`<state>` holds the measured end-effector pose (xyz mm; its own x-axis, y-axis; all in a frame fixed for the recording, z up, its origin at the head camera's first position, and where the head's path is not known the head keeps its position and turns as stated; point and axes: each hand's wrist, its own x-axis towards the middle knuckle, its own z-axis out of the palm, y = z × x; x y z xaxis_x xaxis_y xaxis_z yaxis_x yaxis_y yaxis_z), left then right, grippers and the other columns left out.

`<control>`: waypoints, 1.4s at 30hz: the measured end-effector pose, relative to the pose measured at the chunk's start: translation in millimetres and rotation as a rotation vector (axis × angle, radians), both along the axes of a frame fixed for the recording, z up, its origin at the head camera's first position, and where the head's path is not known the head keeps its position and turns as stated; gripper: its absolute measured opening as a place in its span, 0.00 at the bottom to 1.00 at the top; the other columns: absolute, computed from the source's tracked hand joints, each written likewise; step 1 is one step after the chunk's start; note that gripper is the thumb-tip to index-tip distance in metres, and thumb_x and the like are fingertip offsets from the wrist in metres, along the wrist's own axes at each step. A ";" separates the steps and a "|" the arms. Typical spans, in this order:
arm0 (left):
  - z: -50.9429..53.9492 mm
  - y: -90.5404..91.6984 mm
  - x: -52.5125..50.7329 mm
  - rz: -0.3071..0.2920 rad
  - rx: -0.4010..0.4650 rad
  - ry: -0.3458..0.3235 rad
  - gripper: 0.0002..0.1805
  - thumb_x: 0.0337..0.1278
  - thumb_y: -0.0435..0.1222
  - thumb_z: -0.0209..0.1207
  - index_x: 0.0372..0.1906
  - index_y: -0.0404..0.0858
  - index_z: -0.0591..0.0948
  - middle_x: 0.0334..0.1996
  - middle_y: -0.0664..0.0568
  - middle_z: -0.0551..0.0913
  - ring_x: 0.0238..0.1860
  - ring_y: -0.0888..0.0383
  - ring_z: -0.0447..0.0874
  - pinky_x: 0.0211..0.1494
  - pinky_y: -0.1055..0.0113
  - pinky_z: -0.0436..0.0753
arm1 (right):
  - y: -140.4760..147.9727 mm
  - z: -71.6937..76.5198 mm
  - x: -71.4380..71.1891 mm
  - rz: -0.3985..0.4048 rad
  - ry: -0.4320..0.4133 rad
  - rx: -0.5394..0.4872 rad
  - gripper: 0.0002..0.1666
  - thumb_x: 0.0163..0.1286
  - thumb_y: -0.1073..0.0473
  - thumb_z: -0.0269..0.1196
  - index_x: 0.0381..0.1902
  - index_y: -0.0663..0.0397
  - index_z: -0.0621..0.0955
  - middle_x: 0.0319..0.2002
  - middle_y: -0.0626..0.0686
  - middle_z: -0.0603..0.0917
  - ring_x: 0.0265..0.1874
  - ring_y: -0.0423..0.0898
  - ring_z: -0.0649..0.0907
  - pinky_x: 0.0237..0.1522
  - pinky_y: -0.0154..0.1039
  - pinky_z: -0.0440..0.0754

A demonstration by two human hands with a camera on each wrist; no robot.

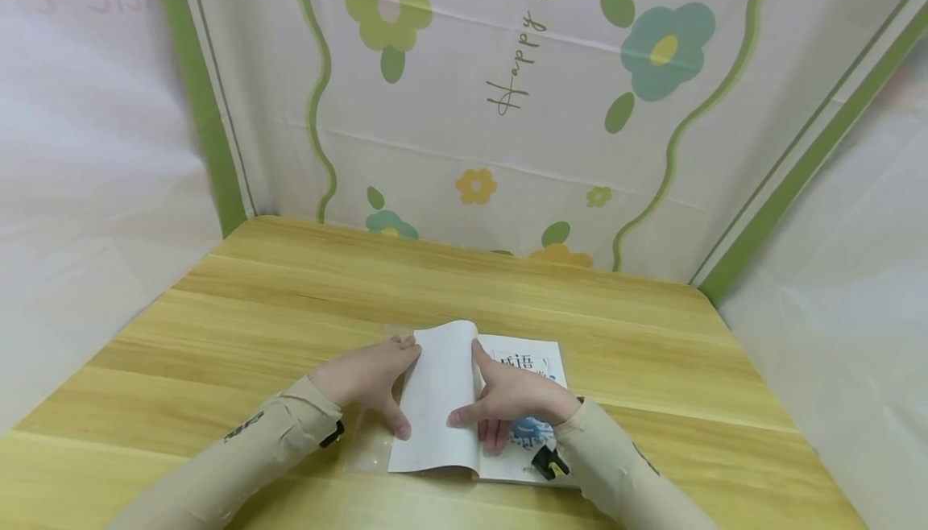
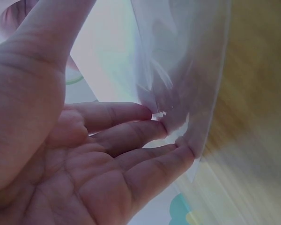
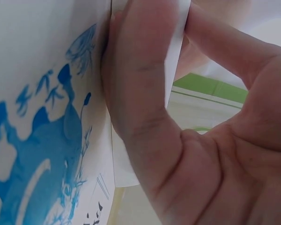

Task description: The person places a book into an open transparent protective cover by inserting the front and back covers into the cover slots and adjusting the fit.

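Pale flower-printed fabric walls [image 1: 435, 123] with green borders [image 1: 198, 87] around a wood-grain table [image 1: 652, 361].

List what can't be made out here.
Head view: the blue picture on the book, partly hidden by the right hand.
Head view: end of the green lettering, cut off by the top edge.
Left wrist view: the thumb of the left hand, tip cut off by the top edge.

**You Wore Beige to the Wrists**

Your left sleeve [image 1: 242, 457] and right sleeve [image 1: 623, 469] were long, beige and creased near the cuffs. A dark marking [image 1: 244, 427] ran along the left; a thin dark mark [image 1: 645, 459] showed on the right. A small black fitting [image 1: 333, 434] sat at your left cuff, and a black clip [image 1: 544, 462] showing some yellow at your right.
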<state>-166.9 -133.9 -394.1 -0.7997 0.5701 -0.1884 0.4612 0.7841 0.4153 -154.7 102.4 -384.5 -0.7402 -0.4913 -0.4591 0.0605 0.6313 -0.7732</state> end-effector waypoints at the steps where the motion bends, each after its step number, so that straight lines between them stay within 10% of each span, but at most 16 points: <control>1: 0.2 -0.2 0.1 0.003 0.001 -0.003 0.64 0.26 0.52 0.81 0.71 0.26 0.62 0.71 0.30 0.58 0.71 0.38 0.57 0.71 0.49 0.60 | -0.4 0.0 -0.1 0.001 0.003 0.003 0.74 0.59 0.49 0.74 0.76 0.52 0.28 0.19 0.63 0.83 0.14 0.53 0.83 0.20 0.51 0.84; 42: 1.1 -0.8 0.6 -0.007 0.035 -0.010 0.62 0.26 0.48 0.82 0.70 0.25 0.63 0.70 0.29 0.60 0.70 0.37 0.59 0.71 0.48 0.62 | 1.1 -5.2 0.4 0.018 0.011 0.004 0.79 0.54 0.52 0.77 0.76 0.49 0.26 0.23 0.62 0.83 0.14 0.51 0.82 0.18 0.47 0.83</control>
<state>-166.3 -134.7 -393.0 -0.7938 0.5822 -0.1759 0.4625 0.7657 0.4470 -154.3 103.6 -389.6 -0.7364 -0.5024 -0.4531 0.0411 0.6353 -0.7712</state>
